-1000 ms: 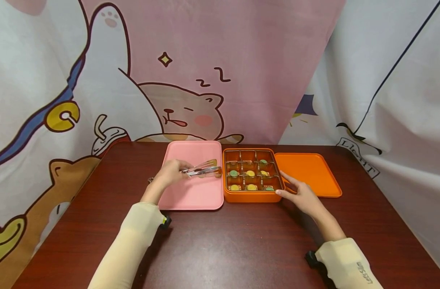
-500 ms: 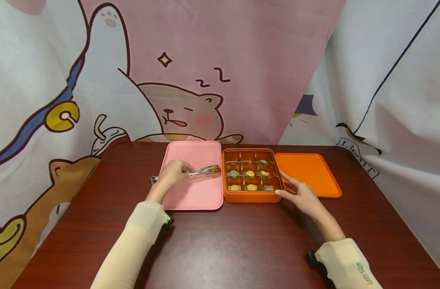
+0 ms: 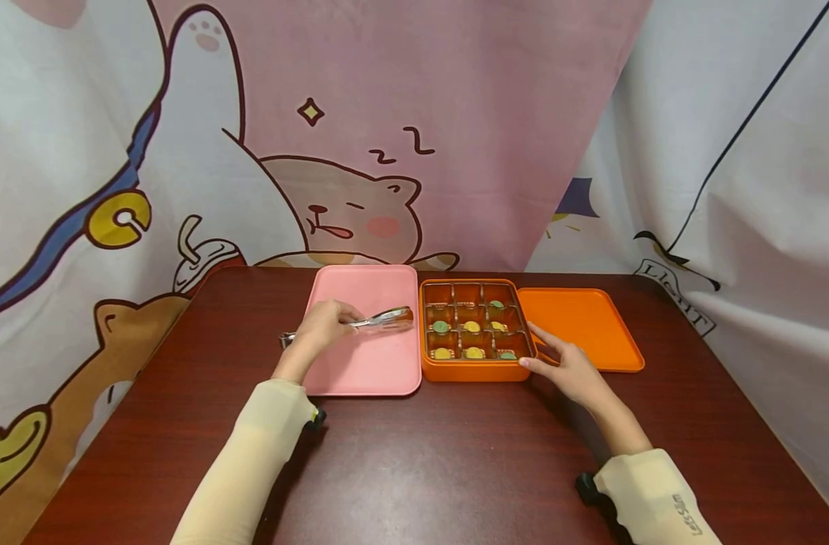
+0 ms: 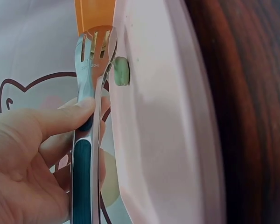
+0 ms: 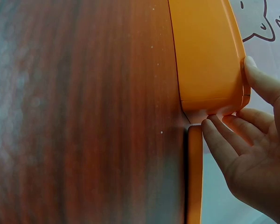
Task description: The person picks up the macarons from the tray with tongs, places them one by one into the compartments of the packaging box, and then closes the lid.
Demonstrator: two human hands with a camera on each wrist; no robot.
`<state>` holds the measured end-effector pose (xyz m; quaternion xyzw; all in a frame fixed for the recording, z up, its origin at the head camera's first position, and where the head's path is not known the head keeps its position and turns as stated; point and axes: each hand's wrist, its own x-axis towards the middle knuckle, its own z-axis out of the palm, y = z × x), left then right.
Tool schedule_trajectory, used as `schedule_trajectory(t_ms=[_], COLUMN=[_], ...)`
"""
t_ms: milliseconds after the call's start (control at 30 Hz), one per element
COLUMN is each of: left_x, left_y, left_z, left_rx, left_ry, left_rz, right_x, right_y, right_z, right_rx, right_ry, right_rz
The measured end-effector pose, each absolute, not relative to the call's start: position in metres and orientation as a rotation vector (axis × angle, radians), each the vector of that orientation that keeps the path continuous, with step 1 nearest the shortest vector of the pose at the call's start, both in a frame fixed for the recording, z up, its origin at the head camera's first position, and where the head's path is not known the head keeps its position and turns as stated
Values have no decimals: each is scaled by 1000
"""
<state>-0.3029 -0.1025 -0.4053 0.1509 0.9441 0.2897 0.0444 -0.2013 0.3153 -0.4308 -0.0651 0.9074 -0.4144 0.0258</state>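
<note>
My left hand (image 3: 324, 327) grips slotted metal tongs (image 3: 389, 316) by their arms, above the pink tray (image 3: 359, 371). In the left wrist view the thumb presses one arm of the tongs (image 4: 86, 70), and the slotted ends sit close together. Beside those ends a small green piece (image 4: 122, 71) shows against the tray; the head view hides it. My right hand (image 3: 569, 369) rests at the right side of the orange box (image 3: 478, 371). In the right wrist view its thumb lies on the box (image 5: 214, 56) near the rim, with extended fingers against the side.
A divided insert in the box holds several green and yellow round pieces (image 3: 472, 327), one per filled compartment. An orange lid (image 3: 584, 325) lies on the dark wooden table (image 3: 455, 469) right of the box. A printed curtain (image 3: 496, 113) hangs behind.
The tongs' arms have come closer together since a second ago, and their handle end has shifted slightly. Over the last half second the tips have risen a little. My right hand has stayed put.
</note>
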Motion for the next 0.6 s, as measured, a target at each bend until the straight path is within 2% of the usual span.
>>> schedule_trajectory(t_ms=[600], left_x=[-306], left_y=[-95], left_z=[-391], left_rx=[402], left_ry=[2892], left_rz=[964], right_x=[-202], right_y=[317], right_z=[-431], right_rx=[-194], right_ry=[2819], right_rz=[-1269])
